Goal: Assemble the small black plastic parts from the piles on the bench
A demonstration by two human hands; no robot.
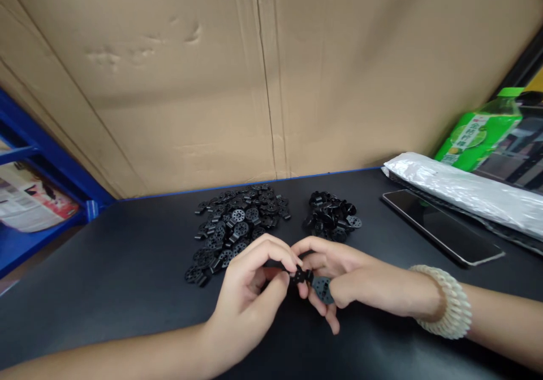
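My left hand (250,289) and my right hand (339,278) meet over the black table (127,267), fingertips pinched together. Between them sits a small black plastic piece (300,276), pinched by my left thumb and finger. A round perforated black disc (323,289) rests in my right fingers, touching that piece. A large pile of black discs and small clips (235,224) lies just beyond my left hand. A smaller heap of black parts (331,216) lies beyond my right hand. A cream coil band (449,301) circles my right wrist.
A dark phone (441,227) lies flat at the right, beside a long silvery plastic bag (466,190). A green bottle (479,134) stands behind it. A cardboard wall (254,74) backs the table. Blue shelving (42,159) holds printed paper at the left.
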